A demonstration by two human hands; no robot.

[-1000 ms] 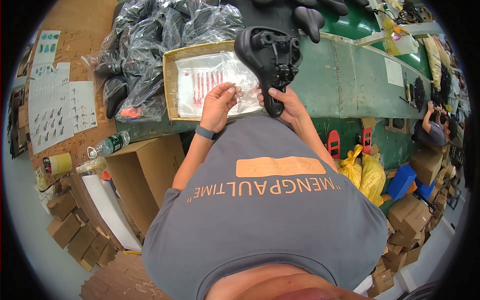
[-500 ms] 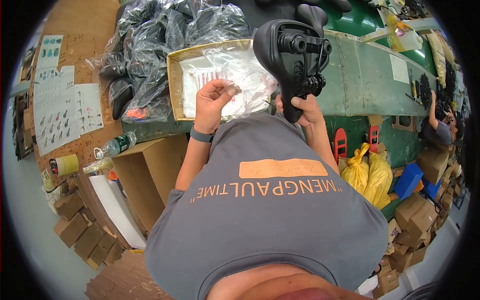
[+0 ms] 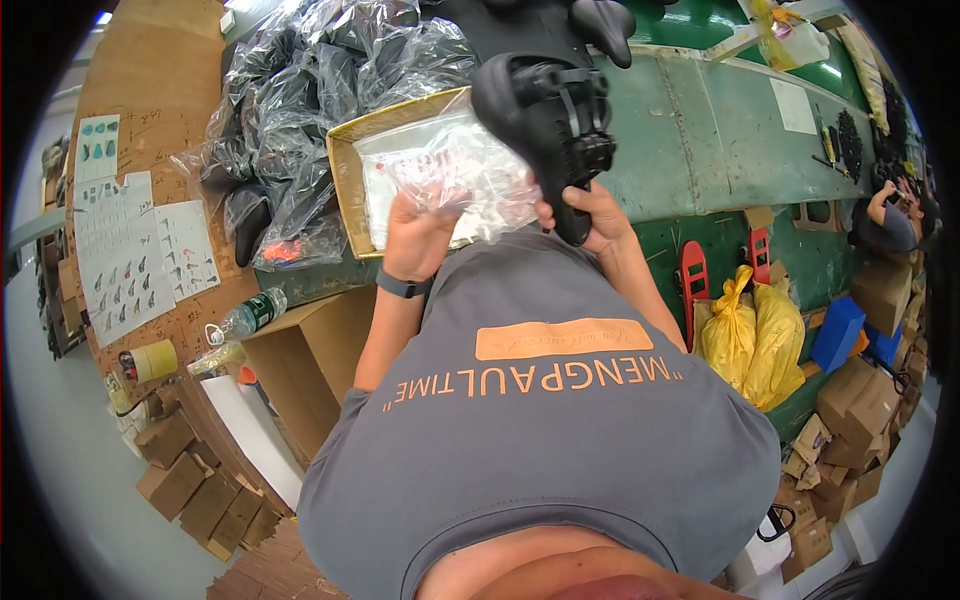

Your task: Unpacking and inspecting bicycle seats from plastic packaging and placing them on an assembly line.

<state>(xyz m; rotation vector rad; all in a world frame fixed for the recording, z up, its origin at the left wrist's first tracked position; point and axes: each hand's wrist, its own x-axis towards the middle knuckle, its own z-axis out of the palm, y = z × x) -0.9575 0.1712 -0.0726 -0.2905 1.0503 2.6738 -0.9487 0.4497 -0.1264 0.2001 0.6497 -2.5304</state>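
Observation:
A black bicycle saddle (image 3: pixel 515 115) is tilted nose toward me, its underside with springs and clamp facing right. My right hand (image 3: pixel 603 215) is closed around the narrow nose. Beside it, a clear plastic bag (image 3: pixel 490 190) spreads between my hands and touches the saddle's left side. My left hand (image 3: pixel 415 235) is at the bag's left part, its fingers curled and seen blurred through the film; it seems to grip the plastic. Under the bag stands an open shallow carton (image 3: pixel 343 175) with more clear bags with red print in it.
Bagged black saddles (image 3: pixel 300 110) are heaped behind the carton. Another saddle (image 3: pixel 605 30) lies farther back on the green bench (image 3: pixel 680 130). At left are paper sheets (image 3: pixel 125 250), a plastic bottle (image 3: pixel 250 315) and a cardboard box (image 3: pixel 310 345). Yellow sacks (image 3: pixel 750 340) and a co-worker (image 3: pixel 890 220) are at right.
My left hand has moved lower and behind the film of the bag, which now spreads wider. The saddle in my right hand has shifted left and lower, close against the bag.

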